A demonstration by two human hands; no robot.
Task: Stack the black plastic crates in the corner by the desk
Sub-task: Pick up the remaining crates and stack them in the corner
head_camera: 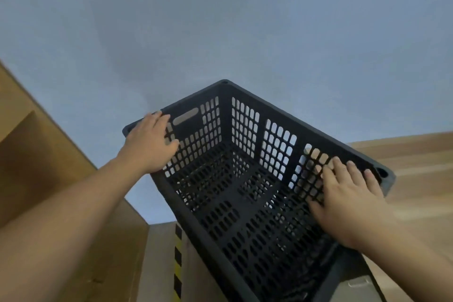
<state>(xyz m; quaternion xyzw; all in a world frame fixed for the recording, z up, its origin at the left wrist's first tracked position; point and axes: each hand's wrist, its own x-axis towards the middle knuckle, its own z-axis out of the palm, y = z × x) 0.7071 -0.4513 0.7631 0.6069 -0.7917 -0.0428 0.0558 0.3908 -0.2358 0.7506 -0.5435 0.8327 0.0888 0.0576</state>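
Observation:
A black plastic crate (245, 191) with slotted walls fills the middle and lower right of the head view, its open top facing me and one corner pointing up at the wall. My left hand (149, 144) grips its left end wall, fingers curled over the rim beside the handle slot. My right hand (348, 203) lies on the inside of the right wall near the far right corner, fingers over the rim. The crate looks empty. Whatever is beneath the crate is hidden by it.
A plain grey-blue wall (220, 19) stands behind the crate. Brown cardboard boxes (61, 216) rise at the left. A wooden desk surface (421, 179) lies at the right. A yellow-and-black striped strip (178, 257) runs down below the crate's left side.

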